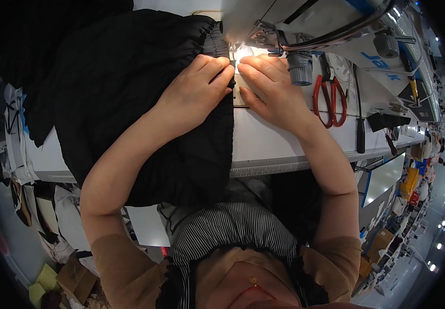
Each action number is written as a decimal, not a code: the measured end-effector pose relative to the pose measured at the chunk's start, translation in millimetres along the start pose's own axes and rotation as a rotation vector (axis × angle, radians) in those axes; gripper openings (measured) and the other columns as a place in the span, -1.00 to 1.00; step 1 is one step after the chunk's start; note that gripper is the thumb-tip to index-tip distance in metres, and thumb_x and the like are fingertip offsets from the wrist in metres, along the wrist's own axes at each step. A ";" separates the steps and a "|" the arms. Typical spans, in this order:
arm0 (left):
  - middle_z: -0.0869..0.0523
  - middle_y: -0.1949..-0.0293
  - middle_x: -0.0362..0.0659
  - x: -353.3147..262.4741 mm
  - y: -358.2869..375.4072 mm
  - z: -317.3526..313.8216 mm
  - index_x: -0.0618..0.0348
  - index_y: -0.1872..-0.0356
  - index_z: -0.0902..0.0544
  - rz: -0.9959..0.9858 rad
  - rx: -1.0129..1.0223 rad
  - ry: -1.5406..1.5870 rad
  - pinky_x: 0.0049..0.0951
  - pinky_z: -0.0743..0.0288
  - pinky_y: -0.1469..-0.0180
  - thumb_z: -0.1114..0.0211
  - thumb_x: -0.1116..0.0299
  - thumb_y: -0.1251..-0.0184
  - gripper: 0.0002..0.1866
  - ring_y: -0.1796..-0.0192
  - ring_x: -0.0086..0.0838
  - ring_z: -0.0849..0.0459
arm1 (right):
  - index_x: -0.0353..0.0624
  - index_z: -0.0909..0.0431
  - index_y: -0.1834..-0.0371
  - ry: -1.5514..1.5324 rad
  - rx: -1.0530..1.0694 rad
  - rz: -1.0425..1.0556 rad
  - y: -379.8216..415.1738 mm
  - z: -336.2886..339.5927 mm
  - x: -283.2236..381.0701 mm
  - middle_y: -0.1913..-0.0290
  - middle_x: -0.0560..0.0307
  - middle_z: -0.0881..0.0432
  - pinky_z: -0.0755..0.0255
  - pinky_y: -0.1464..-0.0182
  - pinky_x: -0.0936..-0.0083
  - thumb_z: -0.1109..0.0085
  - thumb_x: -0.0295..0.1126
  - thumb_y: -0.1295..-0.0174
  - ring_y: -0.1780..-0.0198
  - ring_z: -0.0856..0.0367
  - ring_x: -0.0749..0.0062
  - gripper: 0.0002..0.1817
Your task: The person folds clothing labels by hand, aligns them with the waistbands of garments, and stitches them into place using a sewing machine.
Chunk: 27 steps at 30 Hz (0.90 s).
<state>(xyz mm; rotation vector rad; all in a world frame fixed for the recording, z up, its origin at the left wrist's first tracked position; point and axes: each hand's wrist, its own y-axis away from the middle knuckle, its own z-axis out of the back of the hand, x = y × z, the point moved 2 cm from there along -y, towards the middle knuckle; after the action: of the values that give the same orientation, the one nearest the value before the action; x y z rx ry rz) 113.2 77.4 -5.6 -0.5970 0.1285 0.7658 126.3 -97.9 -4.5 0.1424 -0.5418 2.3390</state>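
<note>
A black garment with a gathered edge is spread over the left part of the sewing table and hangs down over its front. On its right edge, close to the lit needle area of the sewing machine, lies my left hand, fingers bent and pinching the cloth. Just across from it, my right hand rests on the machine bed with fingers stretched toward the cloth edge and the thumb apart. The fingertips of both hands nearly meet under the lamp. The needle itself is hidden by glare and the machine head.
Red-handled scissors lie right of my right hand, with a black-handled screwdriver-like tool beside them. A ruler strip runs along the table's front edge. Cardboard boxes and fabric piles stand around the workplace.
</note>
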 end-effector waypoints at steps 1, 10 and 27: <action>-0.47 0.07 -0.11 0.3 -0.1 -0.8 0.35 0.10 -0.47 -0.015 -0.010 -0.010 -0.41 -0.42 0.02 -0.21 0.45 -0.04 -0.64 0.06 -0.33 -0.43 | -0.20 -0.43 0.02 0.000 -0.002 -0.001 -0.7 0.1 0.2 -0.06 0.15 -0.42 -0.13 -0.20 0.34 -0.19 -0.36 -0.02 -0.12 -0.32 0.27 -0.59; -0.47 0.08 -0.06 2.4 -5.0 -0.8 0.32 0.18 -0.46 -0.028 -0.010 -0.027 -0.40 -0.44 0.07 -0.20 0.45 -0.06 -0.72 0.08 -0.30 -0.44 | -0.19 -0.43 -0.02 -0.084 0.017 -0.015 -6.1 6.9 -10.8 -0.04 0.15 -0.45 -0.22 -0.14 0.41 0.01 -0.26 -0.23 -0.07 -0.38 0.35 -0.65; -0.48 0.02 -0.02 16.8 -10.5 3.0 0.27 0.22 -0.45 0.008 0.007 -0.069 -0.36 -0.48 0.08 -0.16 0.46 -0.08 -0.78 0.00 -0.19 -0.45 | -0.25 -0.51 0.13 -0.430 -0.161 -0.170 8.1 26.9 41.4 0.12 -0.03 -0.55 -0.40 0.06 0.45 -0.16 -0.45 -0.03 0.05 -0.53 0.21 -0.71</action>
<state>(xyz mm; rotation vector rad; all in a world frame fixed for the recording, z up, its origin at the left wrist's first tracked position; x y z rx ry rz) 132.2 83.4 -3.7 -0.5631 0.0702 0.7924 89.1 -88.4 27.5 0.6002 -0.8870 2.0930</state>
